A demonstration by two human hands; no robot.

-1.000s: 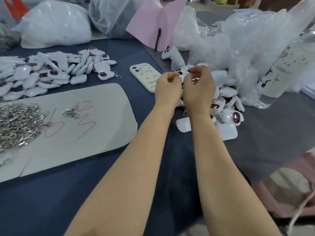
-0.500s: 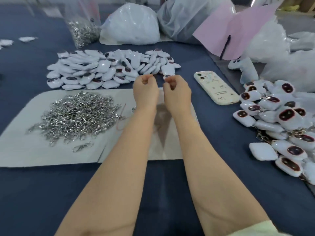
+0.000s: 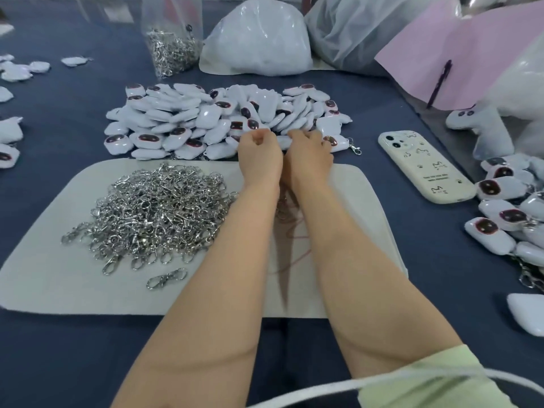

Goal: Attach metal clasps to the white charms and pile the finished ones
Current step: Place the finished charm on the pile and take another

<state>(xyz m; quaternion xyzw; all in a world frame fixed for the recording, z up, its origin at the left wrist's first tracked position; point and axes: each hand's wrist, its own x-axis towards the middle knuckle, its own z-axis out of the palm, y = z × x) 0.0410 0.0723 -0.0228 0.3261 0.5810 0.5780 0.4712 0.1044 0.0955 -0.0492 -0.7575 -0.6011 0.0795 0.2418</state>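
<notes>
Both hands sit at the near edge of the pile of white charms point(image 3: 223, 119) with their backs toward us, so we cannot see the fingertips. The left hand point(image 3: 259, 150) is curled into a loose fist, thumb against forefinger, and we cannot tell whether it pinches anything. The right hand point(image 3: 309, 153) curls its fingers down onto the charms at the pile's edge, and we cannot tell whether it grips one. Just to its right lies a clasped charm point(image 3: 338, 144), its hook pointing away from the pile. Our forearms hide part of the pale mat point(image 3: 59, 284) and most of the red scribble point(image 3: 297, 234) on it. The right-hand charms point(image 3: 500, 201) are cut off by the frame edge, as are the left-hand charms point(image 3: 8, 136).

The heap of metal clasps point(image 3: 153, 210) covers the mat's left half, with a loose clasp point(image 3: 166, 278) lying apart on the near side. The mat rests on a dark blue surface point(image 3: 88, 348). At the back stand a clear bag of clasps point(image 3: 170, 48), white plastic bags point(image 3: 256, 39) and a pink sheet point(image 3: 471, 54) with a pen point(image 3: 438, 83) on it. A white plush figure point(image 3: 477, 125) lies near them.

A phone point(image 3: 424, 169) lies camera side up, right of the hands. Its cream case shows cat doodles and a line of print too small to read.
</notes>
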